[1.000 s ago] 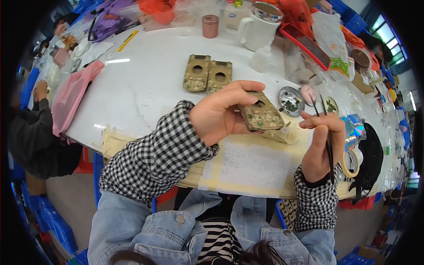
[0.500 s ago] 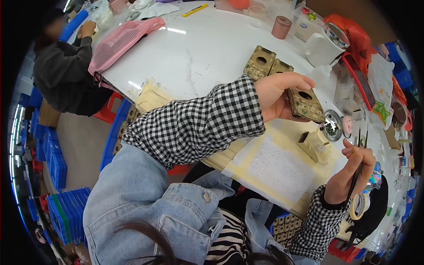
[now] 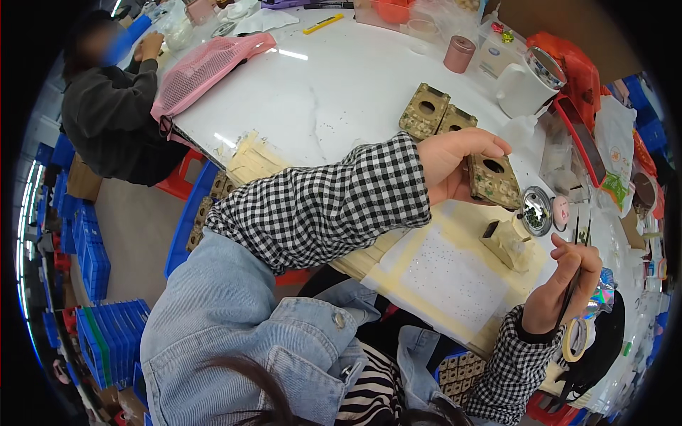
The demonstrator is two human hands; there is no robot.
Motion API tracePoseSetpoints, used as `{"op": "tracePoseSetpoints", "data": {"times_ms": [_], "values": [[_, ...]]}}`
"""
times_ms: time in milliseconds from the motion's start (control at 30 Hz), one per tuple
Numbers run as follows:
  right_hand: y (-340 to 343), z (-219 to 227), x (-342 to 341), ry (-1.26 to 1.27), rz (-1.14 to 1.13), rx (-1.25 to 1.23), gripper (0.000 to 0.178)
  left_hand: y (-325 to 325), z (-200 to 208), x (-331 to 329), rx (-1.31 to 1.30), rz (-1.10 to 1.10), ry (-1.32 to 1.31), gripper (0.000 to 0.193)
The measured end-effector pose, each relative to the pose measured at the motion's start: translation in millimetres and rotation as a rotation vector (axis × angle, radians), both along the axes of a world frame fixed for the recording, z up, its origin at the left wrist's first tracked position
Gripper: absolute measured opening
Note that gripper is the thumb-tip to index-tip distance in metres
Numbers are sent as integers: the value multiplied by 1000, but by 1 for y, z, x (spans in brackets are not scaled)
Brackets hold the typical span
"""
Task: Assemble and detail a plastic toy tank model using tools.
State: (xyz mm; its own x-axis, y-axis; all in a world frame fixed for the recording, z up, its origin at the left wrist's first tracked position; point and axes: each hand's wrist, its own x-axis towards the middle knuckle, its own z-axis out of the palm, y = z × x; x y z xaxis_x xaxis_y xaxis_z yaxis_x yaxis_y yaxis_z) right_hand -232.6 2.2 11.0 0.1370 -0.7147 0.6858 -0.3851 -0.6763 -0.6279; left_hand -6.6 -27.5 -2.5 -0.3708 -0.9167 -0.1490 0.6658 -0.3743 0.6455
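My left hand [image 3: 449, 162] grips a camouflage-patterned case piece [image 3: 496, 189] with a round hole, thumb along its top edge. Just beyond stand two similar camouflage pieces [image 3: 424, 111], one partly hidden behind that hand. Black tweezers [image 3: 572, 287] sit in my closed right hand [image 3: 558, 287], their tips pointing away from me and slightly apart. Near those tips is a round metal dish [image 3: 544, 221] with small dark green bits in it. A block wrapped in cream tape [image 3: 513, 248] rests between my hands. White paper [image 3: 449, 273] strewn with tiny dots lies in front of me.
A white mug [image 3: 517, 91], a pink cylinder [image 3: 459, 55] and a red-edged case [image 3: 579, 135] stand farther back. Right of my right hand is a tape roll [image 3: 577, 341]. A pink mesh bag [image 3: 206, 74] lies at left, near a seated person [image 3: 106, 117].
The whole view has shifted slightly, so things sit a little lower and to the right. Both hands keep their holds, with little movement of their own.
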Motion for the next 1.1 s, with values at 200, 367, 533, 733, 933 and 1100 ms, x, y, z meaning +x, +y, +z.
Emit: {"op": "tracePoseSetpoints", "data": {"times_ms": [200, 367, 533, 733, 933, 1100], "values": [[1, -1, 1, 9, -5, 4, 18, 4, 1, -2, 3, -6, 20, 30], [1, 1, -1, 28, -23, 30, 15, 3, 1, -1, -6, -8, -17, 30], [-10, 6, -6, 48, -90, 84, 1, 4, 1, -3, -29, -36, -55, 38], [-18, 16, -18, 189, -87, 134, 4, 1, -3, -3, -69, -115, -53, 40], [-21, 10, -20, 483, -18, 44, 14, 3, -1, -4, -53, -112, -81, 40], [-18, 8, -17, 546, -9, 77, 12, 5, -2, -3, -48, -118, -61, 40]]}}
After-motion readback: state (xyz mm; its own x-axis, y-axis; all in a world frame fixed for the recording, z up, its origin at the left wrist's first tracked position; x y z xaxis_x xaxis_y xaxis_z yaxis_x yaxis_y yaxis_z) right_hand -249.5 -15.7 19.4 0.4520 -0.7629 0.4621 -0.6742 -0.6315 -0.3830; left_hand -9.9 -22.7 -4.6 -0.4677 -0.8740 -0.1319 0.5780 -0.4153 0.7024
